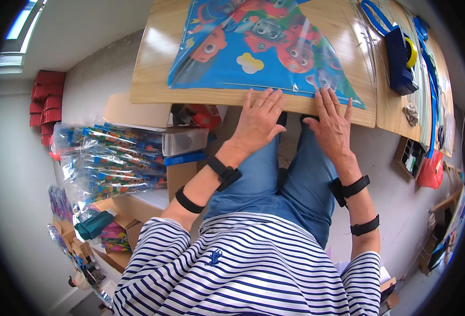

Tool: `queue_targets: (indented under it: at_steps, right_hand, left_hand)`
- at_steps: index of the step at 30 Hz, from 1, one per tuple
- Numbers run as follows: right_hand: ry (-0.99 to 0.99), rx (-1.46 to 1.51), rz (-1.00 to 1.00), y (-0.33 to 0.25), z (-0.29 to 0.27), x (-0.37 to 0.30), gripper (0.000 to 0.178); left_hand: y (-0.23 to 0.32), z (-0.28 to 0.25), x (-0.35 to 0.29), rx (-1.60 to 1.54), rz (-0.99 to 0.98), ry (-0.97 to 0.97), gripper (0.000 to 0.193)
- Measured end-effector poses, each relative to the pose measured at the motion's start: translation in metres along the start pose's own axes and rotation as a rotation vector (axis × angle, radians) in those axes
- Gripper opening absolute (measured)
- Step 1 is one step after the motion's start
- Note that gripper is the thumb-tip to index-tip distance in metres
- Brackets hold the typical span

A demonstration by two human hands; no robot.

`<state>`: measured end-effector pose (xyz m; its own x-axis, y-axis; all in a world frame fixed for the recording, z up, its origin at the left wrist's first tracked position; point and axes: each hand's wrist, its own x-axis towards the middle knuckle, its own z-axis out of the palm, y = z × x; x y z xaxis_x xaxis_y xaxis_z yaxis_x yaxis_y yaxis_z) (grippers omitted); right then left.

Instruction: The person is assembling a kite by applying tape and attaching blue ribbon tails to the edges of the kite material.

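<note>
Fingertips of both hands are laid flat on the near edge of the wooden table (153,89), right where the lower border of the blue cartoon-print kite (264,45) ends. Left hand (258,120) is spread open, palm down, fingers fanned, nothing gripped; its tips are pressed on the kite's near edge by a thin rod (266,88) that runs along that border. Right hand (333,122) is likewise open and flat, fingers slightly apart, nothing held, tips touching the kite's near border toward its right corner. Both wrists are wrapped with black straps, and a second strap is worn higher on each forearm.

Kite is lying flat on the table, spread wide, pointed corner toward the table's right end. Blue tape dispenser (399,60) with a yellow roll is seen right of the kite, on the adjoining wooden surface, beside long blue strips (428,68). Left of the table, lower down, a stack of packaged kites in clear plastic (111,158) is piled on cardboard boxes. Red crates (45,102) are stacked against the wall far left of the table. Blue jeans and a striped shirt are seen below the table edge.
</note>
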<state>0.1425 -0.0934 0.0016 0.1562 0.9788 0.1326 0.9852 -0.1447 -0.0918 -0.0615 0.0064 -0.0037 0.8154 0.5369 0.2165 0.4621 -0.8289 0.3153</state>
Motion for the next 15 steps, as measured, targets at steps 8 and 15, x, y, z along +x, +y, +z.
queue_targets:
  at_steps: [8,15]
  right_hand:
    - [-0.014,-0.025,-0.022,0.001,-0.003,0.003,0.073]
    - [-0.017,-0.038,-0.037,0.004,0.000,0.003,0.076]
  left_hand:
    - [-0.004,-0.002,0.004,-0.026,-0.040,0.056,0.072]
    - [-0.015,-0.006,0.001,0.027,-0.030,0.064,0.068]
